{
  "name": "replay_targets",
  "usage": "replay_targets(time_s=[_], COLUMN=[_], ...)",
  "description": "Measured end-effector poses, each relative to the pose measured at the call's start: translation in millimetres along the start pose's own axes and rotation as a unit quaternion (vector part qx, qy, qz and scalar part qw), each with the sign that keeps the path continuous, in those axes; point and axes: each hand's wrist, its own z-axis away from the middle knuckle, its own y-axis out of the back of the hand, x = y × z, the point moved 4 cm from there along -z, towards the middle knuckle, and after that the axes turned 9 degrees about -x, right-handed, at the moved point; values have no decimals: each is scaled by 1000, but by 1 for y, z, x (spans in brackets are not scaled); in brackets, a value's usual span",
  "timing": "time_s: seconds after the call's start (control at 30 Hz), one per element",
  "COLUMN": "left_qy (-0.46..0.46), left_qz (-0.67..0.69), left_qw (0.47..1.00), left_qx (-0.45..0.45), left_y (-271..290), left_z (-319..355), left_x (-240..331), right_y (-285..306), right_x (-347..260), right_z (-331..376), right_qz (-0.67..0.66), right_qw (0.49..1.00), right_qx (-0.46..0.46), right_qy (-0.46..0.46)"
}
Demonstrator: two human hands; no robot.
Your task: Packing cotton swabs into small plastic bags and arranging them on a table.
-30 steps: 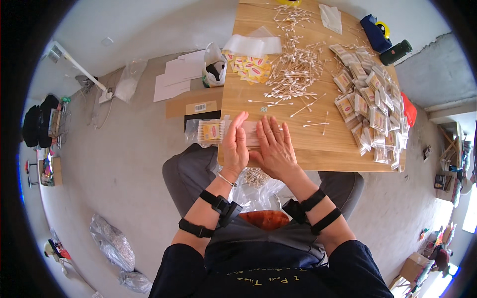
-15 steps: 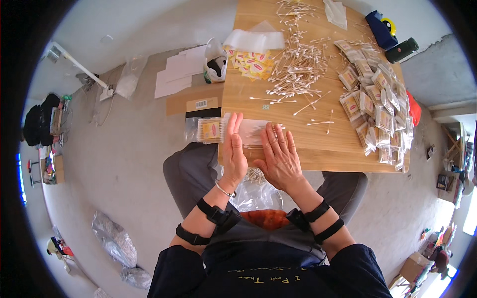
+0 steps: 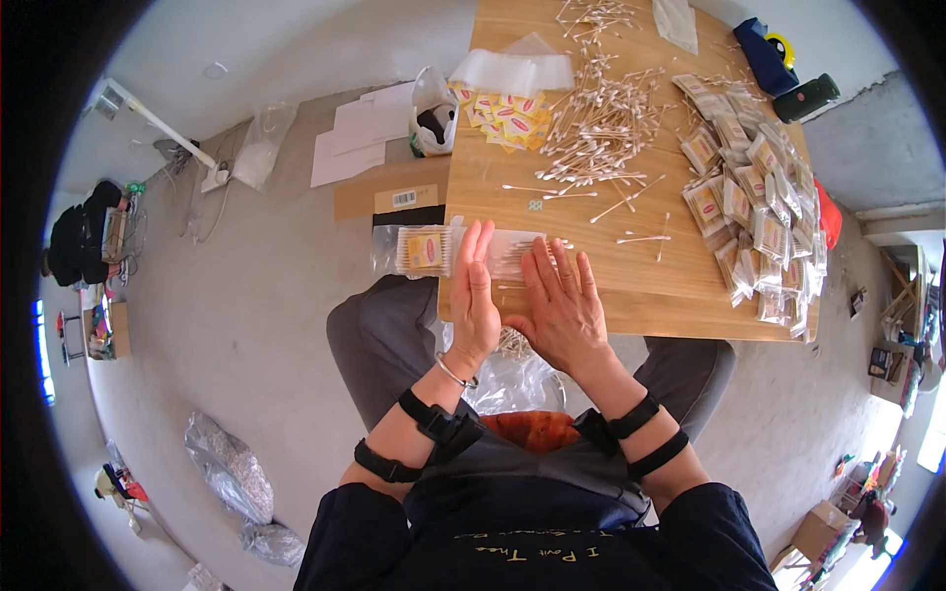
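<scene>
Evening up thin cotton swabs (image 3: 517,261) with both palms, it seems.
My left grip (image 3: 475,300) stands on edge, fingers together, clamped on nothing; my right grip (image 3: 564,300) lies flat, fingers slightly apart, partly covering the swabs on a smooth pale sheet (image 3: 508,237), near the wood-grained surface's (image 3: 670,291) front-left corner. Next, I judge, calls for gentle, level pressure sparing the fluffy tips.

White sheets (image 3: 367,126) on grey floor (image 3: 246,364), dark cylinder (image 3: 806,99) beside blue tape dispenser (image 3: 763,63)
</scene>
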Motion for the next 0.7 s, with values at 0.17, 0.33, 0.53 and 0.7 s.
replay_targets(time_s=[0.17, 0.33, 0.53, 0.7], left_qy=[4, 10, 12, 11], left_qz=[4, 11, 20, 28], left_qw=[1000, 1000, 1000, 999], left_qx=[8, 11, 14, 17], left_y=[-6, -11, -12, -13], left_z=[2, 1, 1, 0], left_x=[-1, -2, -3, -2], right_y=[-2, 8, 4, 1], right_x=[15, 32, 9, 6], right_z=[2, -7, -21, -22], right_qz=[-112, -409, -521, -547], right_qw=[993, 888, 823, 809], right_qx=[44, 209, 225, 215], right_qy=[-14, -24, -19, 5])
